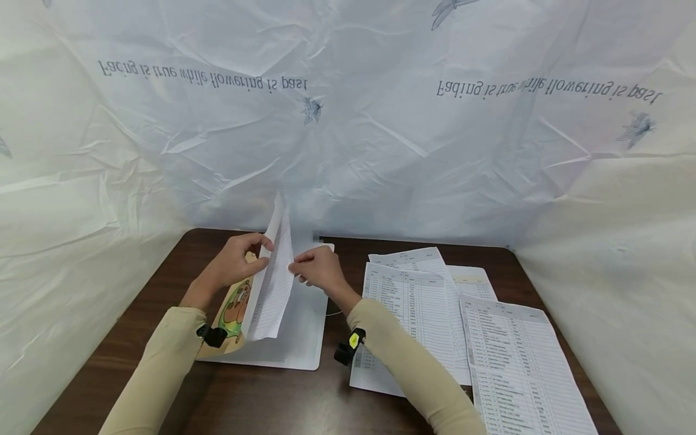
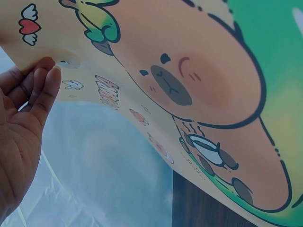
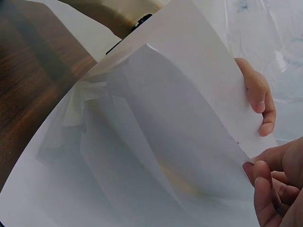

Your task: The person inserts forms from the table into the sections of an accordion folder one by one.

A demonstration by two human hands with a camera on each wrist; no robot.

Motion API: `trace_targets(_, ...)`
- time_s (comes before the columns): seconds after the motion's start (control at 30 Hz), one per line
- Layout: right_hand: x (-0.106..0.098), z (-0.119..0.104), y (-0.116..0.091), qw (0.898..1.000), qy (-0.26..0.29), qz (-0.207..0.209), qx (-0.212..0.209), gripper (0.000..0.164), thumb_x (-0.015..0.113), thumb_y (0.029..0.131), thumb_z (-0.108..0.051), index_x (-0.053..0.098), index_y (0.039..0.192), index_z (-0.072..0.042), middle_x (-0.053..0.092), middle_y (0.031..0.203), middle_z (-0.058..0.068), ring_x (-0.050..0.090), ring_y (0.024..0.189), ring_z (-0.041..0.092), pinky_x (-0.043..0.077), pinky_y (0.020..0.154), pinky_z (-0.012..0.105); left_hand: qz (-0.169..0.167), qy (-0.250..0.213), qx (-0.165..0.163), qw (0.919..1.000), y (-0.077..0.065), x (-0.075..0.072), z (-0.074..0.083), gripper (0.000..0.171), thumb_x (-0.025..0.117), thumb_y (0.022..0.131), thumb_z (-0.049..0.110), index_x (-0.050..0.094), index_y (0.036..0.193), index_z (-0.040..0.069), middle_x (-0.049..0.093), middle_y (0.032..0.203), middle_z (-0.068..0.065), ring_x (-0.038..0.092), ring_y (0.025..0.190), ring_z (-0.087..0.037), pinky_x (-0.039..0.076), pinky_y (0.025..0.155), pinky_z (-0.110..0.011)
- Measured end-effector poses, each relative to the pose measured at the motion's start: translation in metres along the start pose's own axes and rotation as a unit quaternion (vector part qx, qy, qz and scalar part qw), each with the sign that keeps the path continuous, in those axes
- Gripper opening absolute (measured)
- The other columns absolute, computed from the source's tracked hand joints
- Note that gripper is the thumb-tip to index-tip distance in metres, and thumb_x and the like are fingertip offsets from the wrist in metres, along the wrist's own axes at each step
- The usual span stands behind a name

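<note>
A folder with a cartoon capybara cover [image 1: 235, 311] lies open on the table, its cover raised. My left hand [image 1: 231, 263] pinches that cover near its edge, thumb on one side and fingers on the other. In the left wrist view, the printed cover [image 2: 227, 85] fills most of the picture beyond the left hand [image 2: 28, 104]. A printed paper sheet [image 1: 276, 284] stands upright against the cover's inner side. My right hand [image 1: 321, 269] pinches the sheet's right edge between thumb and fingertips. In the right wrist view, the white sheet [image 3: 161, 104] bends away from the right hand [image 3: 279, 184].
Several printed sheets [image 1: 402, 302] overlap on the right side of the brown table [image 1: 261, 399], one sheet [image 1: 522, 362] nearest the right edge. The folder's white panel [image 1: 304, 326] lies flat beneath the hands. White plastic sheeting [image 1: 353, 151] with printed words encloses the table.
</note>
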State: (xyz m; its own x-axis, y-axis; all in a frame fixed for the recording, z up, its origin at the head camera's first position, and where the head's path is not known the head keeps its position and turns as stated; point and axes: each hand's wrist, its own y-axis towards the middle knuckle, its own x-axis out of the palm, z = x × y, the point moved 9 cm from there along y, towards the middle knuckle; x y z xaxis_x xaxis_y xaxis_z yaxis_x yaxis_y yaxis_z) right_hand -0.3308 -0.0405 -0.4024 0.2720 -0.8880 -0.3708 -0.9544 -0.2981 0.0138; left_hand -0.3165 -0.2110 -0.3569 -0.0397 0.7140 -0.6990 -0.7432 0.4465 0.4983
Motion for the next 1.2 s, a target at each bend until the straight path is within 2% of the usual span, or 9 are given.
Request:
trace_targets(0.27,0.007,0.003,-0.001,1.000,-0.012,0.006,0.014,0.015,0.079,0.090,-0.022,0.080,0.097,-0.009,0.074,0.075,-0.002,0.068,0.060,0.012,0.056,0.058,0.027,-0.001,-0.002,0.003,1.0000,-0.001,0.002,0.002,0.018,0.068,0.089,0.006,0.067,0.106,-0.001,0.066,0.092,-0.001,0.056,0.075,-0.009,0.051,0.069,-0.031)
trace_targets(0.57,-0.001,0.005,-0.003,1.000,-0.014,0.020,-0.001,0.018,0.079,0.090,-0.027,0.080,0.099,-0.011,0.075,0.078,-0.002,0.070,0.064,0.014,0.055,0.059,0.027,0.001,0.003,-0.001,1.0000,-0.001,0.003,-0.001,0.016,0.069,0.089,0.006,0.068,0.105,0.003,0.065,0.091,-0.001,0.056,0.075,-0.009,0.050,0.068,-0.031)
trace_targets(0.67,-0.006,0.003,-0.004,1.000,-0.001,0.016,-0.022,0.021,0.079,0.090,-0.028,0.079,0.103,-0.011,0.076,0.082,-0.001,0.071,0.066,0.015,0.056,0.061,0.028,0.003,0.008,-0.003,1.0000,-0.001,0.001,-0.002,0.016,0.069,0.089,0.006,0.068,0.105,0.004,0.065,0.090,-0.001,0.055,0.075,-0.009,0.049,0.068,-0.030)
trace_targets(0.83,-0.019,-0.003,-0.007,0.995,0.015,0.007,-0.097,0.029,0.077,0.092,-0.027,0.076,0.114,-0.008,0.076,0.094,0.002,0.072,0.073,0.014,0.058,0.064,0.030,0.010,0.012,-0.001,0.9999,-0.001,-0.003,-0.002,0.016,0.068,0.089,0.006,0.068,0.104,0.005,0.064,0.088,0.000,0.054,0.074,-0.009,0.047,0.065,-0.028)
trace_targets(0.93,-0.031,-0.006,-0.012,0.991,0.007,0.010,-0.135,0.033,0.076,0.093,-0.028,0.074,0.120,-0.008,0.076,0.102,0.002,0.072,0.078,0.011,0.058,0.066,0.030,0.012,0.012,0.001,0.9999,-0.001,-0.005,-0.002,0.016,0.069,0.088,0.006,0.068,0.104,0.006,0.064,0.086,0.001,0.054,0.073,-0.009,0.046,0.064,-0.028)
trace_targets(1.2,-0.070,-0.008,-0.033,0.985,-0.023,0.038,-0.166,0.033,0.076,0.093,-0.032,0.074,0.122,-0.016,0.075,0.109,-0.001,0.070,0.091,0.011,0.057,0.076,0.032,0.010,0.017,-0.004,0.9998,-0.002,-0.004,-0.004,0.016,0.068,0.088,0.006,0.068,0.104,0.007,0.064,0.088,0.000,0.055,0.075,-0.013,0.046,0.067,-0.029)
